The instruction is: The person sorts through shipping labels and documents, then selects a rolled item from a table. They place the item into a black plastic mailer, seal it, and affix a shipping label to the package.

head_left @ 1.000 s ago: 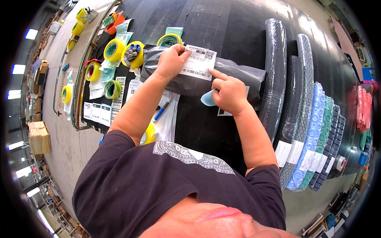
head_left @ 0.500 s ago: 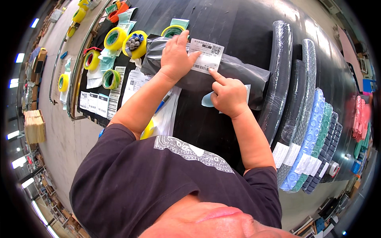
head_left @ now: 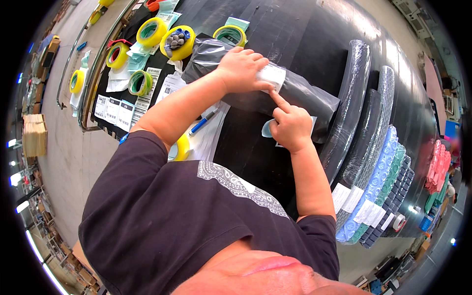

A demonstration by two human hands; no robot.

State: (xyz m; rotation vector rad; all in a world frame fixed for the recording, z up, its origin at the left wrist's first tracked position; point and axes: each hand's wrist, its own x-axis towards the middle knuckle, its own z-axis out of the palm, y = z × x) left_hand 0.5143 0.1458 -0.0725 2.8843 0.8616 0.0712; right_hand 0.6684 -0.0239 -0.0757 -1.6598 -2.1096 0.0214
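A black plastic-wrapped parcel [head_left: 307, 92] lies slantwise across the black table, with a white printed label [head_left: 273, 74] on its upper side. My left hand [head_left: 243, 70] lies flat over the label's left part, fingers extended and together, covering much of it. The index finger of my right hand [head_left: 291, 127] points out and touches the label's near right corner. Its other fingers are curled over a piece of pale blue and white backing paper [head_left: 267, 129], which sticks out on both sides of the hand; the grip itself is hidden.
Yellow tape rolls [head_left: 151, 32] and printed label sheets [head_left: 114, 111] lie at the left. A blue pen [head_left: 202, 123] rests on white papers. Long plastic-wrapped rolls [head_left: 350, 98] and rolled blue mats [head_left: 371, 187] line the right. A metal rail [head_left: 87, 105] edges the table's left.
My left hand has slid right and now covers much of the label, its fingers closer together. My right index finger stays at the label's corner. The whole view has shifted slightly.
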